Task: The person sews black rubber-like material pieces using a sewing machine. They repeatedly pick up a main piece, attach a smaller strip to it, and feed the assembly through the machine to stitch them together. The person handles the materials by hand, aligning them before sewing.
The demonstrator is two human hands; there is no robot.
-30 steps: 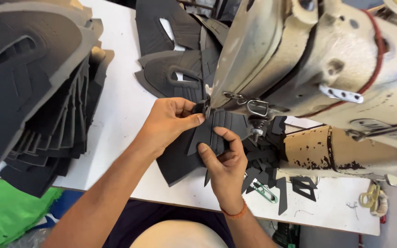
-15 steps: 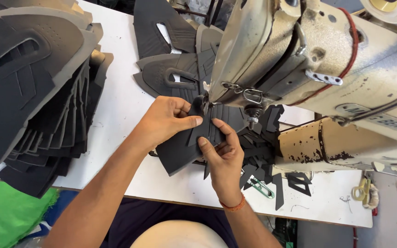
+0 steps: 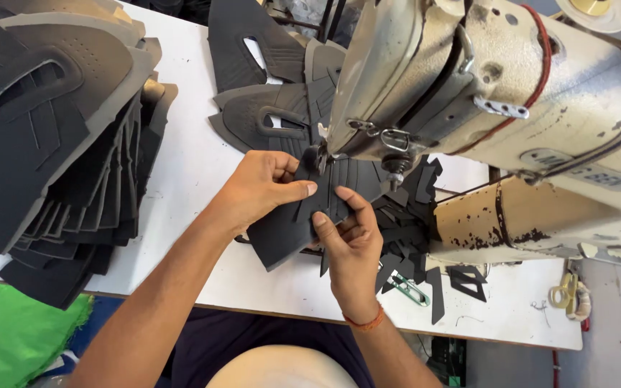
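My left hand (image 3: 261,188) and my right hand (image 3: 352,248) both grip a dark grey shoe upper piece (image 3: 290,224) at the needle of a worn cream sewing machine (image 3: 497,93). The left thumb presses on the piece's top edge, while the right thumb and fingers pinch its near side. The piece lies flat on the white table (image 3: 203,165), its far end under the machine head. The needle area is partly hidden by the machine.
A tall stack of dark cut shoe uppers (image 3: 52,151) fills the left side. More uppers (image 3: 267,93) lie behind the machine. Small black cut pieces (image 3: 411,223) and a green-handled clipper (image 3: 407,289) lie at the right. Green cloth (image 3: 8,338) hangs below the table edge.
Both hands stayed on the piece and shifted it slightly under the machine head. The view drifted a little.
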